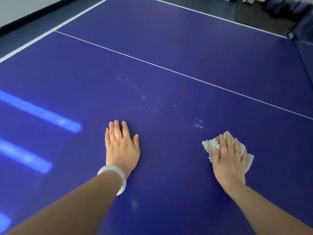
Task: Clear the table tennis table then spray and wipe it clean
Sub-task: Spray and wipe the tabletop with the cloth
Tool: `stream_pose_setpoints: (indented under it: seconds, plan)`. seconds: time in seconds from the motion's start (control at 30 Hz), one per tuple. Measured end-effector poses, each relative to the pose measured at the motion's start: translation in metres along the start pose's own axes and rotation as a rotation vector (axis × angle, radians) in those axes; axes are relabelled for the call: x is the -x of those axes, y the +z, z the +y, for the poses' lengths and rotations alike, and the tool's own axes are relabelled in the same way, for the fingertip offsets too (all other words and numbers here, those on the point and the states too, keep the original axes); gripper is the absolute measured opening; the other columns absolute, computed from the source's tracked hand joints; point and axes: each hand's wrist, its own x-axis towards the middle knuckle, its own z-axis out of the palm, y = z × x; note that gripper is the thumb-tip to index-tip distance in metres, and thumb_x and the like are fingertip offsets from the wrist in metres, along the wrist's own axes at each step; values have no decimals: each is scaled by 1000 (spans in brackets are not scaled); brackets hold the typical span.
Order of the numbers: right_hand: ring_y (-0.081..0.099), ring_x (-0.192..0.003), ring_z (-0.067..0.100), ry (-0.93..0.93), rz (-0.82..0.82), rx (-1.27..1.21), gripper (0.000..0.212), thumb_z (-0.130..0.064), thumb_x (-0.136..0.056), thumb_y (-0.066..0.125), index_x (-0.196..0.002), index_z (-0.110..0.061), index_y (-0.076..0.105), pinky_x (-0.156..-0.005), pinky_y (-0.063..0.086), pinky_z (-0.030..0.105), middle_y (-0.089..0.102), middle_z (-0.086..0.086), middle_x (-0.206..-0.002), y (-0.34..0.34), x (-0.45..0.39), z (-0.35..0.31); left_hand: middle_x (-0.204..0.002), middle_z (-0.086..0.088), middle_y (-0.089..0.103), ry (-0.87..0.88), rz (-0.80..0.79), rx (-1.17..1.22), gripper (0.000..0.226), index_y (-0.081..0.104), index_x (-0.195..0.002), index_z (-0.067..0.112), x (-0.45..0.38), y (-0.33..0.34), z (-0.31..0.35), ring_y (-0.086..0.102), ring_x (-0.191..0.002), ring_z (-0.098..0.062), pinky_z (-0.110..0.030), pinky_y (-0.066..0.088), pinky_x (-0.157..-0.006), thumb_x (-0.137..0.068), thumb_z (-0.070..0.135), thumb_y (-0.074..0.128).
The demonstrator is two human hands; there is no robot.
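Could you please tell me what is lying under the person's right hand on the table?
A crumpled grey cloth lies under the right hand, pressed flat on the blue table. Its edges show around the fingers; its middle is covered by the palm.

Games room: blue table tennis table point(169, 48) with white lines, dark floor point(250, 12)

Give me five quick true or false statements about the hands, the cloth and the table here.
1. The right hand presses a cloth flat on the table. True.
2. The left hand holds a spray bottle. False: it rests flat on the table, holding nothing.
3. Droplets lie beyond the cloth. True.
4. The bangle is on the right wrist. False: left wrist.
5. The cloth is red. False: grey.
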Motion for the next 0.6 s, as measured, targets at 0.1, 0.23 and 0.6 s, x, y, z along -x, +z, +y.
stream_pose_setpoints:
  seconds: [0.1,0.23,0.6]
  plan:
    - [-6,-151,21,165,-3,-73,62,-47,-99,10,-157,-25,6,-120,-3,53,-3,-3,-164,-8,-50,-14,-161,-18,12,-14,13,-14,67,15,-154,6,-2,1,2,3,-150,-31,-43,0,-123,-100,45,20]
    - [-10,-151,22,-13,-12,-101,62,-46,-100,10,-157,-24,1,-120,-7,51,-6,-2,-164,-8,-81,-87,-160,-17,14,-13,31,-22,67,17,-154,6,-2,2,2,5,-150,-30,-42,2,-123,-100,45,20]
    - [12,-148,26,-170,58,-18,51,-34,-103,19,-152,-22,22,-119,7,50,16,1,-162,-18,-144,-60,-158,-18,23,-25,36,-42,69,26,-152,5,-2,2,3,13,-149,-31,-44,9,-123,-98,45,11]
